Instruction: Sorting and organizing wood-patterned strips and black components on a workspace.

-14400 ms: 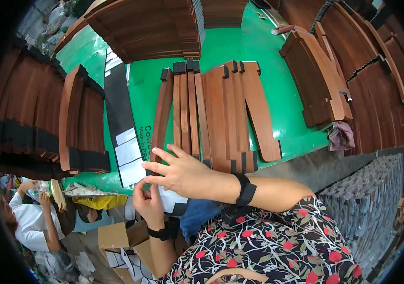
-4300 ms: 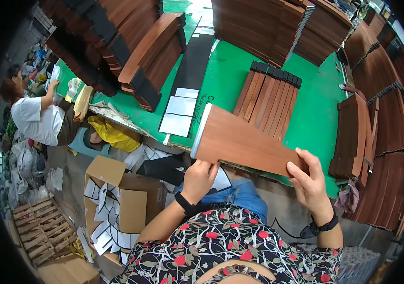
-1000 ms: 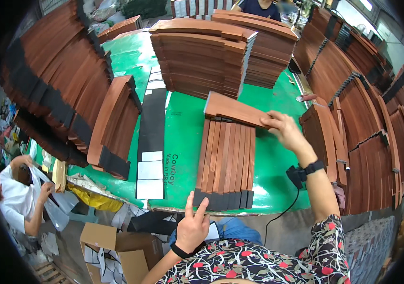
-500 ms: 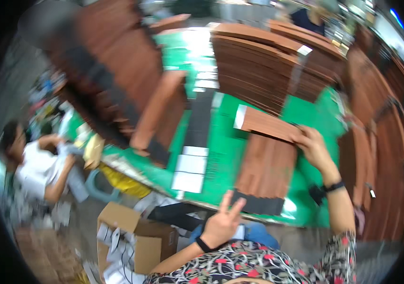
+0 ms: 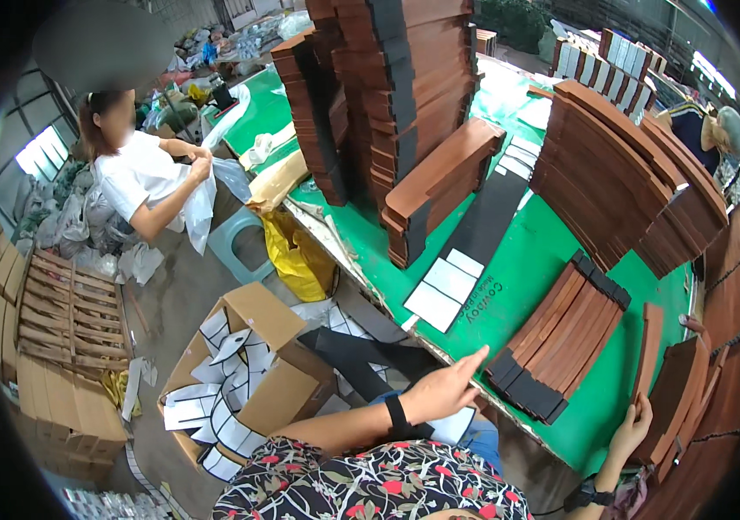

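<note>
My right hand [image 5: 629,426] pinches the near end of a thin curved reddish-brown slat [image 5: 646,351], beside a short stack of like slats [image 5: 680,390] at the table's right. My left hand [image 5: 444,392] is at the table's near edge, index finger stretched out, with nothing in it. Just beyond its fingertips lies a row of brown slats [image 5: 561,334] set side by side, with black pads [image 5: 526,392] across both ends. Left of that row, a black strip [image 5: 478,234] and white-faced pads [image 5: 445,289] lie on the green tabletop [image 5: 509,299].
Tall slat stacks [image 5: 426,95] and a curved bundle [image 5: 604,173] stand on the table. More slats [image 5: 738,329] rise at right. An open carton [image 5: 257,347] of white pads stands below left, near a stool [image 5: 240,247]. A person in white [image 5: 140,178] handles plastic; another [image 5: 699,130] is far right.
The view has swung left. My right hand has left the row, where it held a white-ended slat, and now grips a slat at the right. My left hand has come off the row's near end.
</note>
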A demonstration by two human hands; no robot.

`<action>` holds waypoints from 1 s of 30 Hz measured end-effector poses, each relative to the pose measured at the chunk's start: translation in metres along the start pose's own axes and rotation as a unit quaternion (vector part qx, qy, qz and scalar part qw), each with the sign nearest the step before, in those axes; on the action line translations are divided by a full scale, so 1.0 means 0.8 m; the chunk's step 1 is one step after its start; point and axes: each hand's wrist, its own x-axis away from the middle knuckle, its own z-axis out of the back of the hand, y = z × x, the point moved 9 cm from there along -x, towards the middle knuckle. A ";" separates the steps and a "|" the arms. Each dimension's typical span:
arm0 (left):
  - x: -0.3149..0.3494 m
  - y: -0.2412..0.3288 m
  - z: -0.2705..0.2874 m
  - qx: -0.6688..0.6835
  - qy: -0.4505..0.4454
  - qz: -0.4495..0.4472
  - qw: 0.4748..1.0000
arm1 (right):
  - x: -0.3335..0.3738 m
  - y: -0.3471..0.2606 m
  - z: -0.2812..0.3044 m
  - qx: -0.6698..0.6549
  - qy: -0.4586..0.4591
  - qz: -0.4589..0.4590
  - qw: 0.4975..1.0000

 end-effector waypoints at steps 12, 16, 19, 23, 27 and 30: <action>-0.041 -0.015 -0.005 0.136 -0.125 0.048 0.982 | 0.051 -0.137 -0.173 -0.048 -0.197 -0.113 0.973; -0.051 -0.015 -0.014 0.173 -0.131 0.011 0.976 | 0.051 -0.153 -0.185 0.050 -0.191 -0.053 0.979; -0.048 -0.018 -0.017 0.203 -0.170 0.067 0.962 | 0.048 -0.148 -0.192 0.004 -0.199 -0.035 0.979; -0.038 0.000 -0.006 0.247 -0.118 0.009 0.962 | 0.051 -0.159 -0.191 -0.061 -0.222 -0.089 0.969; -0.027 0.040 0.018 0.208 -0.087 -0.029 0.974 | 0.066 -0.165 -0.192 -0.160 -0.222 -0.168 0.947; -0.017 0.033 0.028 0.220 -0.049 0.010 0.974 | 0.075 -0.169 -0.196 -0.165 -0.216 -0.174 0.946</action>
